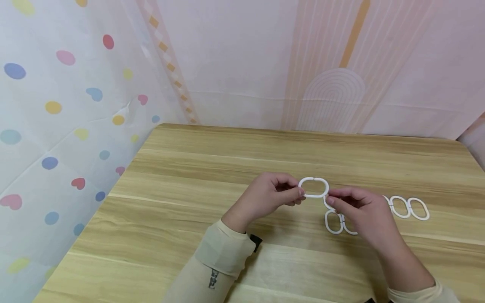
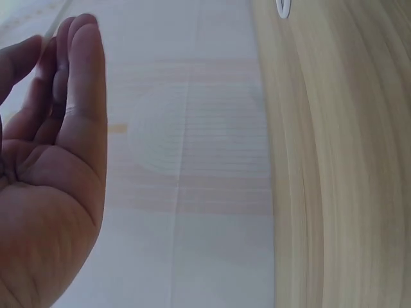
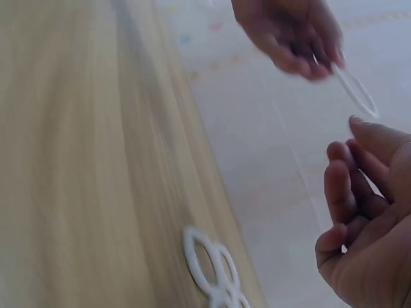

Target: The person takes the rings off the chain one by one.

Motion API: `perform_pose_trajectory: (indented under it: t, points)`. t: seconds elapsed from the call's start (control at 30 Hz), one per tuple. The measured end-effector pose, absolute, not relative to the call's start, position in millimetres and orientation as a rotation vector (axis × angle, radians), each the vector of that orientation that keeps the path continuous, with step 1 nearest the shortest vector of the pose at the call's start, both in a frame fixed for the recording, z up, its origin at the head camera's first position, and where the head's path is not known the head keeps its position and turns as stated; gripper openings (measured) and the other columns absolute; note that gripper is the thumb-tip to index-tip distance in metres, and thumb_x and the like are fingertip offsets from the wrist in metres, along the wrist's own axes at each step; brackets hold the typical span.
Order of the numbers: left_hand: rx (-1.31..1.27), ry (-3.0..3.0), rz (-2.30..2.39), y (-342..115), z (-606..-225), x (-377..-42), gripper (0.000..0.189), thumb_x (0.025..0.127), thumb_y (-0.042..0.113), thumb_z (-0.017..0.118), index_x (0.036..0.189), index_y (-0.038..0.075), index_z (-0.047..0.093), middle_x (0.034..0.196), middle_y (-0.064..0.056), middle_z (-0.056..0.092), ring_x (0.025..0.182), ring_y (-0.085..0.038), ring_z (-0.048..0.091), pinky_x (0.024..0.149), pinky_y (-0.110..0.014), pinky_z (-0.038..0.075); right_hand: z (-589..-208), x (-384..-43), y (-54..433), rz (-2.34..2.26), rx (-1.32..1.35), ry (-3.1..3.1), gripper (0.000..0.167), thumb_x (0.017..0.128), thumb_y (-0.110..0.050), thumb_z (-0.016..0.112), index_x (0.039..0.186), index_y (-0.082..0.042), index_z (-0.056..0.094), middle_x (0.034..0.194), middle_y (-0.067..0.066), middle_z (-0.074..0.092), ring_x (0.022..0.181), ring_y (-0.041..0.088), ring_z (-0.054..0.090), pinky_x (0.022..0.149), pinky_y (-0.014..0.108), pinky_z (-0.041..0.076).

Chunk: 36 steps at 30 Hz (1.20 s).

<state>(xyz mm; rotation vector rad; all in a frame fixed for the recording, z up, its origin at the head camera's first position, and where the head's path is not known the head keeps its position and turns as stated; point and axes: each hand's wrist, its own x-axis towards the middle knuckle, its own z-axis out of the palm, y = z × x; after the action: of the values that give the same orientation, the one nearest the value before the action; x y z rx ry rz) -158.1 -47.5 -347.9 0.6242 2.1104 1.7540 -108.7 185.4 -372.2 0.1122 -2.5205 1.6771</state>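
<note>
In the head view my left hand [image 1: 270, 191] pinches the left end of a white oval link ring [image 1: 313, 196], which has a small split in its upper side. My right hand [image 1: 365, 214] is at the ring's other end, fingers loosely bent, thumb and index fingertips right at its edge. In the right wrist view, the ring [image 3: 356, 92] points from the left hand [image 3: 295, 32] toward the right thumb tip, with nothing visible between the right hand's [image 3: 372, 199] thumb and fingers. The left wrist view shows the left hand [image 2: 58, 147] with thumb and fingertips together.
Joined white links [image 1: 333, 222] lie on the wooden table [image 1: 288, 261] below the right hand, partly hidden by it. More white links [image 1: 418, 209] stretch to the right of that hand. A patterned cloth [image 1: 242, 63] hangs behind the table, and a dotted one [image 1: 49, 126] at left.
</note>
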Motion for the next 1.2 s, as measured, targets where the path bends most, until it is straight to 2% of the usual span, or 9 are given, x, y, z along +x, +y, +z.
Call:
perform_pose_trajectory:
  t: [0.1,0.3,0.53,0.67,0.87,1.0,1.1,1.2]
  points:
    - [0.651,2.077,1.814,-46.9,-347.4,-158.6,0.009,0.095,0.005,0.068,0.095,-0.003,0.072,0.087,-0.010,0.072,0.080,-0.012,0.069,0.078,-0.033,0.059,-370.2,-104.3,174.9,1.896,0.101,-2.368,0.019,0.089,-0.014,0.078,0.104,-0.002,0.076,0.089,0.001,0.075,0.074,0.011,0.067,0.064,0.022,0.052]
    - [0.723,2.039,1.845,-46.3,-347.0,-158.8,0.009,0.095,0.003,0.068,0.096,-0.006,0.071,0.087,-0.011,0.072,0.079,-0.010,0.069,0.079,-0.036,0.060,-370.6,-96.8,157.6,2.202,0.125,-1.961,0.012,0.089,0.007,0.071,0.100,0.005,0.074,0.090,0.004,0.076,0.065,0.017,0.066,0.070,0.024,0.053]
    - [0.807,2.117,1.714,-45.4,-345.2,-155.5,0.006,0.094,0.008,0.071,0.091,0.003,0.074,0.082,-0.001,0.070,0.074,-0.010,0.065,0.072,-0.027,0.056,-373.0,-94.2,152.2,2.261,0.122,-1.732,0.015,0.090,0.014,0.065,0.095,0.004,0.074,0.089,0.007,0.076,0.058,0.016,0.066,0.069,0.025,0.055]
    - [0.843,2.144,1.669,-45.1,-345.0,-154.9,0.007,0.094,0.010,0.072,0.089,0.006,0.074,0.080,0.002,0.069,0.073,-0.008,0.062,0.069,-0.024,0.053,-372.8,-95.2,151.2,2.254,0.086,-1.721,0.012,0.090,0.013,0.066,0.094,0.005,0.074,0.086,0.009,0.076,0.055,0.016,0.062,0.063,0.023,0.054]
    - [0.870,2.139,1.651,-44.7,-346.8,-155.9,0.005,0.093,0.007,0.072,0.092,0.004,0.075,0.081,0.001,0.071,0.074,-0.007,0.064,0.071,-0.025,0.055,-370.7,-99.2,151.7,2.212,-0.045,-1.746,0.009,0.087,0.010,0.071,0.093,0.006,0.075,0.081,0.008,0.075,0.050,0.014,0.053,0.048,0.019,0.044]
    - [0.865,2.170,1.620,-45.7,-347.0,-156.4,0.005,0.093,0.011,0.073,0.093,0.007,0.077,0.081,0.002,0.071,0.074,-0.009,0.064,0.069,-0.025,0.055,-367.2,-101.4,157.1,2.113,-0.111,-1.843,0.009,0.087,0.006,0.074,0.095,0.006,0.076,0.080,0.005,0.075,0.049,0.013,0.051,0.046,0.019,0.040]
    - [0.856,2.191,1.595,-47.0,-347.1,-156.6,0.005,0.093,0.013,0.073,0.093,0.009,0.077,0.081,0.004,0.071,0.074,-0.010,0.064,0.069,-0.025,0.054,-363.7,-101.4,163.3,1.971,-0.144,-2.031,0.014,0.088,-0.004,0.077,0.100,0.003,0.077,0.077,-0.002,0.074,0.053,0.012,0.053,0.045,0.021,0.036]
    - [0.850,2.198,1.579,-48.2,-347.4,-156.8,0.005,0.094,0.014,0.073,0.092,0.010,0.076,0.081,0.004,0.070,0.075,-0.010,0.064,0.069,-0.025,0.054,-360.6,-100.7,169.5,1.782,-0.123,-2.236,0.020,0.089,-0.015,0.078,0.105,-0.001,0.078,0.078,-0.010,0.072,0.061,0.010,0.057,0.048,0.020,0.039]
